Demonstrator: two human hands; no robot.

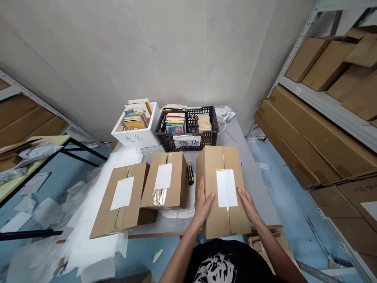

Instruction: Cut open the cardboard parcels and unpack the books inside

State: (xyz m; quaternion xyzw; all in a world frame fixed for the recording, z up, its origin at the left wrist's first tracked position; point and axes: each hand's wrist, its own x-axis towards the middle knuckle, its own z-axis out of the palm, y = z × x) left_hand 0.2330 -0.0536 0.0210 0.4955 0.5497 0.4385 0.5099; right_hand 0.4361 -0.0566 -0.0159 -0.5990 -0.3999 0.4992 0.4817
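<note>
A taped cardboard box [210, 220] with a white label [227, 188] on top stands at the right of the table, close to my body. Its left side is gripped by my left hand [204, 202], thumb over the top edge. My right hand [247, 203] presses the opposite side, so the box is held between both palms. Left of it lies a black and yellow box cutter [190, 174]. Two more labelled cardboard boxes, a middle one [176, 169] and a left one [110, 192], sit beside each other farther left.
Behind the boxes are a black plastic crate [187, 142] of books and cards and a white foam box [135, 137]. A power strip [226, 113] lies at the back right. White foam sheets [85, 232] hang over the left edge. Shelves of cartons [318, 137] stand right.
</note>
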